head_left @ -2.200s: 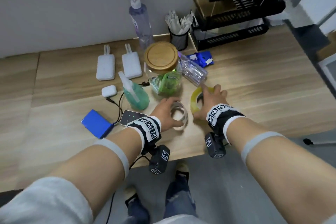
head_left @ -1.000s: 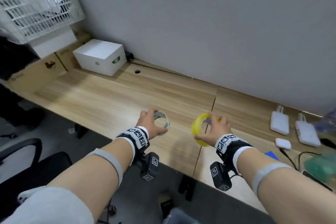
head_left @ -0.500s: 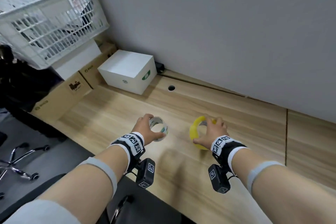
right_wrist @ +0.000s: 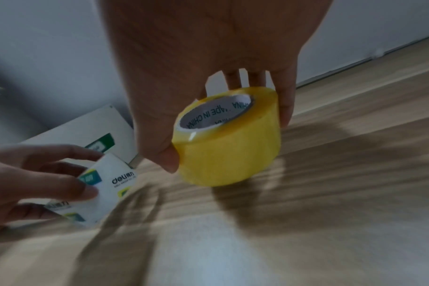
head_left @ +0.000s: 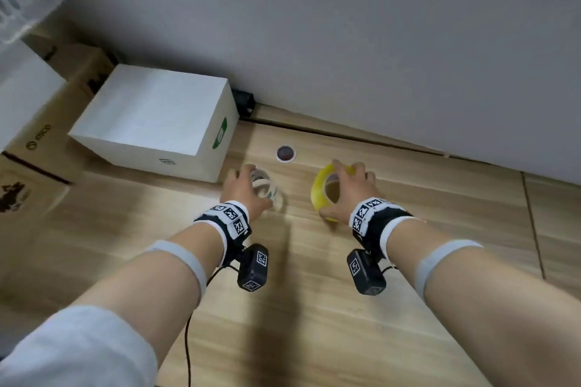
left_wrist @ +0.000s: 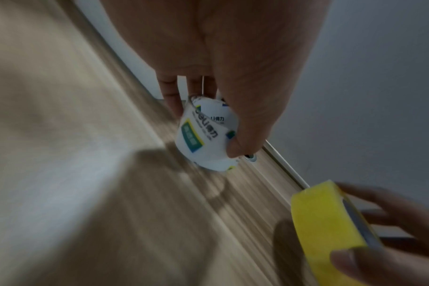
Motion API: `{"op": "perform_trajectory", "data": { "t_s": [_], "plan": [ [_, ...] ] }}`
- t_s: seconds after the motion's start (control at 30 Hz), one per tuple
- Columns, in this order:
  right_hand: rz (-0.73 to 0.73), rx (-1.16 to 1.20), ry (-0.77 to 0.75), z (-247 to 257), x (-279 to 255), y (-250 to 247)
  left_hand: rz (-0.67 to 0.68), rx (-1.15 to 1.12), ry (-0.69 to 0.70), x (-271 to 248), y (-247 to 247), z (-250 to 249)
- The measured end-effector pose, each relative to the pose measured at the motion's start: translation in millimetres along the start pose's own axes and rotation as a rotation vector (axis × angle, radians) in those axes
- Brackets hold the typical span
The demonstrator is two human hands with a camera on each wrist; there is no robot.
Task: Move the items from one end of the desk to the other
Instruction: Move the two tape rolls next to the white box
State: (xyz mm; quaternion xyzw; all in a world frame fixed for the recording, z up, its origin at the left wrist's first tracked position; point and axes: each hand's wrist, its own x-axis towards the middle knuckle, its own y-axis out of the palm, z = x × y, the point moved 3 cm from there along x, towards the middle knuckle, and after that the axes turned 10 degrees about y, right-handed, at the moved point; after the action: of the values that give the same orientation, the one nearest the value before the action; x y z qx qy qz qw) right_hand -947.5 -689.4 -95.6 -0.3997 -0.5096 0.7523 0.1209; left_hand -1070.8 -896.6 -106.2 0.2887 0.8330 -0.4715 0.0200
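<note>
My left hand [head_left: 243, 188] grips a clear tape roll with a white printed core [head_left: 267, 188] just above the wooden desk [head_left: 314, 308], close to the white box. In the left wrist view that clear tape roll [left_wrist: 205, 135] is pinched between thumb and fingers. My right hand [head_left: 349, 192] holds a yellow tape roll [head_left: 319, 195] on its edge, low over the desk to the right. The right wrist view shows the yellow tape roll [right_wrist: 228, 143] with thumb and fingers curled round its rim, and the clear tape roll [right_wrist: 103, 189] at lower left.
A white box [head_left: 157, 119] stands against the grey wall at left, with cardboard boxes [head_left: 37, 141] beyond it. A round cable hole [head_left: 285, 153] lies in the desk between the hands. A seam [head_left: 533, 223] crosses the desk at right.
Both hands have carried the tape rolls from the cluttered end to the left end of the desk, and now hold them lower and nearer the white box and the cable hole.
</note>
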Motion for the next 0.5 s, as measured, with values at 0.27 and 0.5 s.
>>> {"op": "perform_trajectory", "data": {
  "t_s": [0.27, 0.5],
  "plan": [
    [-0.096, 0.003, 0.125, 52.4, 85.2, 1.1, -0.022, 0.161, 0.139, 117.9, -9.9, 9.6],
    [-0.129, -0.022, 0.137, 69.0, 115.1, 4.9, -0.029, 0.154, 0.173, 144.4, -14.4, 8.4]
  ]
}}
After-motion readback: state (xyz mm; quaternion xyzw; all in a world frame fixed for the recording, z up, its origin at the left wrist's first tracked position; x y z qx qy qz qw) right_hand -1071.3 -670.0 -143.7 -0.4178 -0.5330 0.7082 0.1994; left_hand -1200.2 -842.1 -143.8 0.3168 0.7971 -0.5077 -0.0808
